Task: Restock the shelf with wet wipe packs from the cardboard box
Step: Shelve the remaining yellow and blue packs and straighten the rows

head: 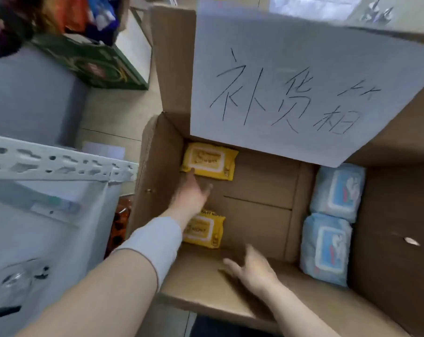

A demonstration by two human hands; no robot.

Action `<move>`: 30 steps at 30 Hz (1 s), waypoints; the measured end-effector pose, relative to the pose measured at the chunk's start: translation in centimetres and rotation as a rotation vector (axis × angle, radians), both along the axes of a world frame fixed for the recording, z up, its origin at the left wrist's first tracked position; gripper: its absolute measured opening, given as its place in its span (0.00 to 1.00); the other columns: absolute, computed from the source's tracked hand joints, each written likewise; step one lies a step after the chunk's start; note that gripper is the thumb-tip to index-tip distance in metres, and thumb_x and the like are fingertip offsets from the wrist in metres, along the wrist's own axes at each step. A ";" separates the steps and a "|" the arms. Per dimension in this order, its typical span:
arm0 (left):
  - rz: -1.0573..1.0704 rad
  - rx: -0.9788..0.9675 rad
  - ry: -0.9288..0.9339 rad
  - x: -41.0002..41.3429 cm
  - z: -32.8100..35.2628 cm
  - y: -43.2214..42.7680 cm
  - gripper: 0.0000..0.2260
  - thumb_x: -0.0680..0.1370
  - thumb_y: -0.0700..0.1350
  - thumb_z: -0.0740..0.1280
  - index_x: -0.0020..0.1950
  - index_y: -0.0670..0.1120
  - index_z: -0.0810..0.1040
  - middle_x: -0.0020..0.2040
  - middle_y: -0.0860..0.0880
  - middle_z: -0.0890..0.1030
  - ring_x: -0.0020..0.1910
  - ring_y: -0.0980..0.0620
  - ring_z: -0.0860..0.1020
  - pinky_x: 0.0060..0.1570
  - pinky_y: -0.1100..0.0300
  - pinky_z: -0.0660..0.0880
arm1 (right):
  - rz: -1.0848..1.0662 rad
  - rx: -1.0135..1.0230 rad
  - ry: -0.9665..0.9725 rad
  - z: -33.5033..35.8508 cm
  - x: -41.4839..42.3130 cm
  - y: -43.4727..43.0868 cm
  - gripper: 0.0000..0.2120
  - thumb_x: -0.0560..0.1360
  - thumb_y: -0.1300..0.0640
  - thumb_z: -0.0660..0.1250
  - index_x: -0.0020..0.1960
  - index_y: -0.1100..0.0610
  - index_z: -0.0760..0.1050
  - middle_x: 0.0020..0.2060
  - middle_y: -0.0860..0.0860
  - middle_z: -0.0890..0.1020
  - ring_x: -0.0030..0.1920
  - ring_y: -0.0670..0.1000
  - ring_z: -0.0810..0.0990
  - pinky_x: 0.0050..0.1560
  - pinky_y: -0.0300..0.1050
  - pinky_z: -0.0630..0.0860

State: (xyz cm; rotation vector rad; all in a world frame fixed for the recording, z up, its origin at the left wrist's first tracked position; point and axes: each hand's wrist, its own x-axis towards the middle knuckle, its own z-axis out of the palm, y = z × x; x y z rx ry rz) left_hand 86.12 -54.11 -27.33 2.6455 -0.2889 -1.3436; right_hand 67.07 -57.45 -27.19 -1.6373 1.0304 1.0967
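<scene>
Head view, looking down into the open cardboard box (259,210). Four packs on its floor: far yellow pack (209,161) in the back-left corner, near yellow pack (203,231) along the left wall, two blue packs (337,190) stacked end to end against the right wall.

Left hand (190,194) is inside the box, fingers spread wide and empty, fingertips at or just touching the near long edge of the far yellow pack; motion blur, so I cannot confirm contact. That pack lies straight ahead of the hand, long axis across the box, left to right. The left forearm crosses over the near yellow pack.

Right hand (252,268) hovers open, holding nothing, over the near flap, well apart from every pack. I judge the left hand the nearer for the far pack.

Room: bare floor in the middle; left wall and back wall hem the pack in; the paper label (303,93) overhangs behind it. White shelf (60,164) sits left of the box.
</scene>
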 end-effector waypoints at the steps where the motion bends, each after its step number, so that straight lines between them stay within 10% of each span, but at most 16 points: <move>1: 0.058 -0.044 -0.027 1.1 -2.3 -0.7 0.29 0.79 0.53 0.60 0.76 0.44 0.56 0.73 0.42 0.63 0.72 0.42 0.63 0.70 0.49 0.63 | -0.047 0.021 0.002 -2.3 1.1 0.3 0.35 0.77 0.40 0.59 0.73 0.62 0.57 0.70 0.57 0.69 0.70 0.55 0.68 0.66 0.42 0.65; 7: 0.188 -0.147 -0.245 3.9 -8.3 -1.4 0.25 0.79 0.55 0.59 0.71 0.43 0.62 0.68 0.42 0.70 0.67 0.41 0.70 0.63 0.51 0.69 | -0.471 0.076 -0.096 -9.8 5.3 2.3 0.34 0.68 0.41 0.71 0.65 0.60 0.67 0.61 0.54 0.77 0.61 0.55 0.77 0.60 0.45 0.73; 19: 0.225 -0.114 -0.237 6.1 -8.1 1.2 0.23 0.79 0.51 0.60 0.71 0.42 0.63 0.66 0.42 0.73 0.65 0.42 0.73 0.59 0.54 0.70 | -0.512 0.042 -0.051 -10.8 7.9 3.5 0.32 0.68 0.49 0.74 0.64 0.62 0.66 0.60 0.57 0.74 0.58 0.55 0.76 0.55 0.44 0.74; 30: 0.337 0.026 -0.117 5.2 -10.7 -1.1 0.46 0.61 0.61 0.76 0.71 0.41 0.62 0.69 0.43 0.69 0.70 0.43 0.67 0.67 0.52 0.65 | -0.655 0.078 0.108 -11.3 8.1 4.9 0.39 0.59 0.50 0.80 0.64 0.59 0.68 0.59 0.54 0.77 0.59 0.55 0.77 0.54 0.46 0.76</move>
